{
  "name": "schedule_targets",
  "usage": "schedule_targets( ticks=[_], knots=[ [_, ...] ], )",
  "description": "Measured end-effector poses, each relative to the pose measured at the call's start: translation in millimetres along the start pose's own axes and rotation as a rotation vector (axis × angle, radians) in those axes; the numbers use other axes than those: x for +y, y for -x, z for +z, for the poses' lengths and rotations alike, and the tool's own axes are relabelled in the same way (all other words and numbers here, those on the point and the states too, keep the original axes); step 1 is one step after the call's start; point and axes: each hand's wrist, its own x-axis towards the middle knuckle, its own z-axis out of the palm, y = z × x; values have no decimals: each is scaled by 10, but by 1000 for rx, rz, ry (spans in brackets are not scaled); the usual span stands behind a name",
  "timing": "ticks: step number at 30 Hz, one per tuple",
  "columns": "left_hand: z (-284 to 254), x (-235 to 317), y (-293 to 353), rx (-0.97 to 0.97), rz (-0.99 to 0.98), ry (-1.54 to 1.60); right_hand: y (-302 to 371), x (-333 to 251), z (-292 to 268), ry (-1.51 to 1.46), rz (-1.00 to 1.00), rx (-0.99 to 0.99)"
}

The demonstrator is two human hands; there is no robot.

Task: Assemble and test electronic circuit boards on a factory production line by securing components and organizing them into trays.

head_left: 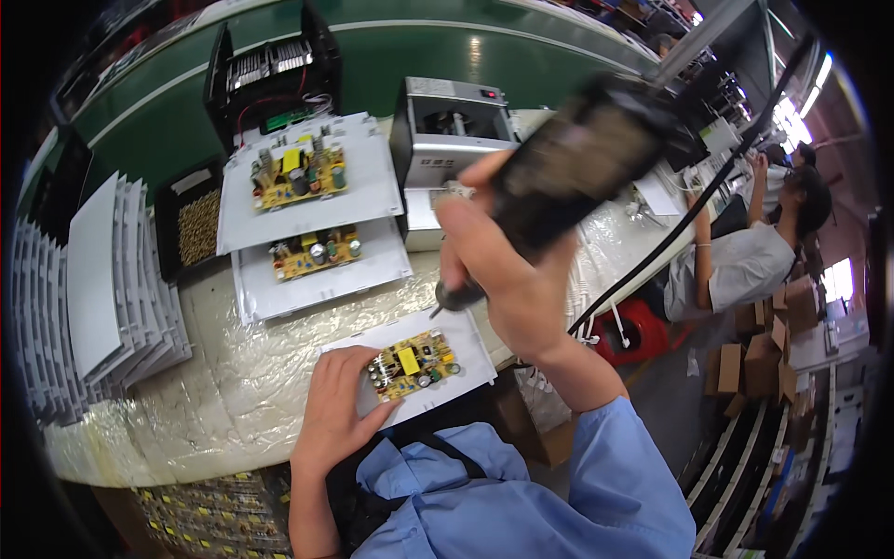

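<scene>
A yellow-brown circuit board (430, 352) full of components lies on a white plastic panel (472, 340) at the bench's near edge. My left hand (337, 402) grips the left end of this board, its thumb along the lower edge and its fingers at the upper left corner. Above the panel, my right hand (507, 270) is wrapped round a black electric screwdriver (582, 158), blurred by motion. The driver's tip points down toward the board's upper edge; whether it touches anything, I cannot tell.
Two white panels with boards (372, 210) stand stacked behind. A screw-feeder machine (452, 140), a black tray of brass screws (197, 224) and stacked white panels (98, 289) surround the bench. A black cable (698, 210) hangs at right, near a seated co-worker (754, 252).
</scene>
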Motion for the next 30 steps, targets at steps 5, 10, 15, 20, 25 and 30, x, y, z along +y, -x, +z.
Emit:
schedule_targets(
  ticks=[5,10,15,20,25,30],
  knots=[
    [31,5,-19,9,7,5,-313,464,-267,220,5,123],
    [53,21,-4,29,-8,24,-340,487,-441,318,42,106],
    [65,39,-32,36,-17,15,146,280,-609,731,-421,-1],
    [73,45,-37,42,-28,0,866,-218,-1145,838,-375,-164],
    [56,65,-45,45,-16,9,1103,263,-2588,1555,279,252],
    [51,36,-31,38,-25,3,1382,345,-3099,931,765,-94]
  ],
)
